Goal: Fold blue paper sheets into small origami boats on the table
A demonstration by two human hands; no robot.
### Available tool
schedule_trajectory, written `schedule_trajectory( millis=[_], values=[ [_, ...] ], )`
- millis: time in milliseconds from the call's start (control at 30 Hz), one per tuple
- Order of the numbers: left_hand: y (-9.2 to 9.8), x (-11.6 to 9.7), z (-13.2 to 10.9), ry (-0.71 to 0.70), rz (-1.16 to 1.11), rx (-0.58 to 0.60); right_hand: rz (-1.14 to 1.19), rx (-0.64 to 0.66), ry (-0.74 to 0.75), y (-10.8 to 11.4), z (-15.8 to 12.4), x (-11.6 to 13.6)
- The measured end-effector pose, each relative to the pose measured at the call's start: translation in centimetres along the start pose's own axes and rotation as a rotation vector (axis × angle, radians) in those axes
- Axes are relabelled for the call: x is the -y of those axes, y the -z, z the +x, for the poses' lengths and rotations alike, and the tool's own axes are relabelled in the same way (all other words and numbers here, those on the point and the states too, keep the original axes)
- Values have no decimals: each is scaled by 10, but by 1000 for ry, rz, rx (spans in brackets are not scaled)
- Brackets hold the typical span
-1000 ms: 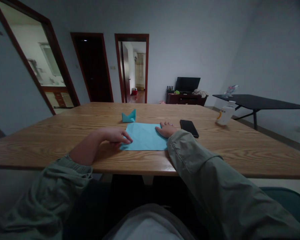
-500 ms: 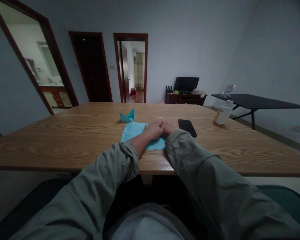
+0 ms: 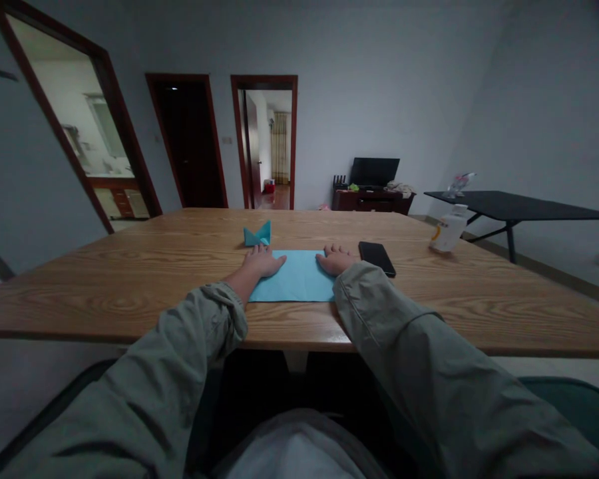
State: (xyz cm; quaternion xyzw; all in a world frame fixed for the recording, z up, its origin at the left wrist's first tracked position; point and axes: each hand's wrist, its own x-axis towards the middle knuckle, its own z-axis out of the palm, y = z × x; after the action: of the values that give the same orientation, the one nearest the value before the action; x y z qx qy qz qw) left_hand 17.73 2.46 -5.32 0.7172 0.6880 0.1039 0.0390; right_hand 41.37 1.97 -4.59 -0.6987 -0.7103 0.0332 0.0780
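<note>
Room: a dim room with a wooden-framed doorway (image 3: 263, 143) ahead, a dark doorway to its left, and a low cabinet (image 3: 372, 201) carrying a flat-screen TV (image 3: 374, 171) against the far wall.
Desk: a long oak-grained desk (image 3: 104, 307) runs across the view; a black table (image 3: 519, 206) stands off to the right.
Paper: a flat sheet of blue paper (image 3: 294, 279) lies square near the desk's front edge, between the hands. The dim light makes any creases hard to judge.
Left hand: the left hand (image 3: 262, 261) lies palm down, its fingertips (image 3: 282, 261) on the sheet's upper left part.
Right hand: the right hand (image 3: 335, 260) lies palm down at the sheet's upper right corner, seemingly touching it.
Grip: both hands are flat and open, fingers apart, clamped on nothing.
Nearby: a folded blue origami piece (image 3: 257, 235) sits just beyond the sheet; a black smartphone (image 3: 377, 259) lies just right of the right hand; a white plastic bottle (image 3: 448, 229) stands farther right.
</note>
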Motion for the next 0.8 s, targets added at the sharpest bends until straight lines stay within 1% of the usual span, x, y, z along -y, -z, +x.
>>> schedule_trajectory(
  millis=[67, 100, 167, 200, 233, 267, 333, 367, 467, 533, 633, 700, 800],
  values=[
    [12, 14, 4, -37, -50, -56, 0, -4, -2, 1, -1, 2],
    [18, 24, 6, -34, -89, -138, 0, -2, 0, 2, -1, 3],
    [31, 45, 12, 72, -156, -454, 0, 7, 6, 3, 0, 4],
    [36, 57, 16, 121, -194, -564, 0, 12, 8, 3, 0, 4],
    [38, 67, 20, 169, -246, -597, 0, 16, 9, 3, 1, 5],
    [38, 76, 25, 193, -303, -562, 2, 22, 9, 4, 1, 5],
    [33, 89, 34, 197, -415, -381, 5, 29, 16, 4, 2, 6],
    [29, 92, 39, 171, -446, -315, 5, 23, 24, 4, 2, 6],
    [17, 89, 50, 69, -424, -238, 15, -30, 91, 5, 2, 7],
    [14, 82, 54, 6, -401, -216, 30, -57, 134, 5, 3, 8],
    [14, 74, 56, -71, -375, -241, 40, -14, 151, 3, 4, 9],
    [15, 72, 55, -62, -346, -265, 33, 16, 150, 2, 5, 9],
    [18, 74, 52, -15, -294, -287, 19, 14, 156, 0, 7, 8]
  ],
)
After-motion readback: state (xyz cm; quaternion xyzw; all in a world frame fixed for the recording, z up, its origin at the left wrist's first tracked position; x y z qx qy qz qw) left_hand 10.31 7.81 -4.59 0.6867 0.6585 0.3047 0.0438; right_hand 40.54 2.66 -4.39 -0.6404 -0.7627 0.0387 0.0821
